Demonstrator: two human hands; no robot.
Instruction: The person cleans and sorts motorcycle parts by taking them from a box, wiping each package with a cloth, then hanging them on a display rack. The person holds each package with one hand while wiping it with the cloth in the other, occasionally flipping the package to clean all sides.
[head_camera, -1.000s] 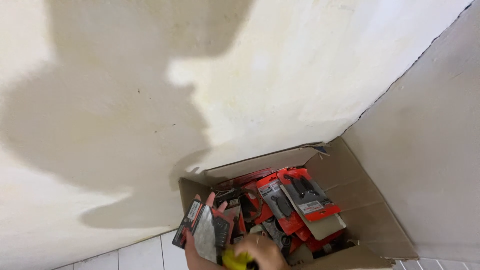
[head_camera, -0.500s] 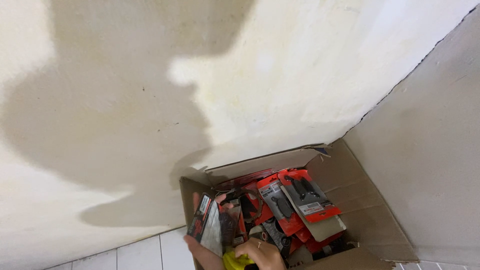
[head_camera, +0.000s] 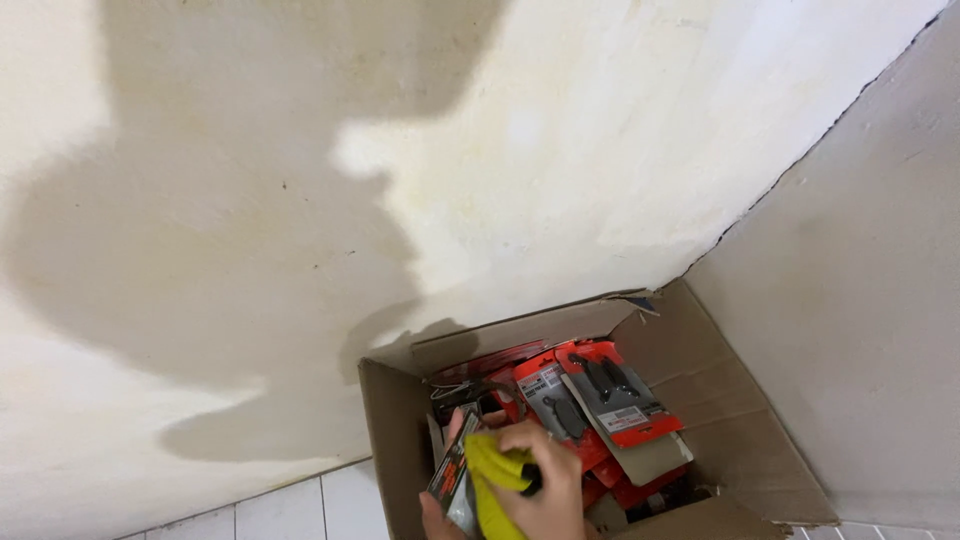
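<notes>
An open cardboard box (head_camera: 395, 440) stands in a wall corner, filled with several red-backed blister packs (head_camera: 610, 395) of small dark parts. At the bottom edge my right hand (head_camera: 545, 480) is closed around a yellow cloth (head_camera: 490, 470), fingers curled over it. My left hand (head_camera: 432, 515) is mostly hidden under it, with only a thumb and a bit of wrist showing. It grips a flat red and grey pack (head_camera: 452, 480) held upright just inside the box's left wall.
A stained cream wall (head_camera: 300, 200) fills most of the view, and a grey wall (head_camera: 860, 300) meets it on the right. White floor tiles (head_camera: 290, 510) show left of the box. The box flaps (head_camera: 740, 400) stand open towards the right.
My left hand has brought the pack rightwards, from over the box's left wall to inside it. My right hand with the yellow cloth has closed in beside it.
</notes>
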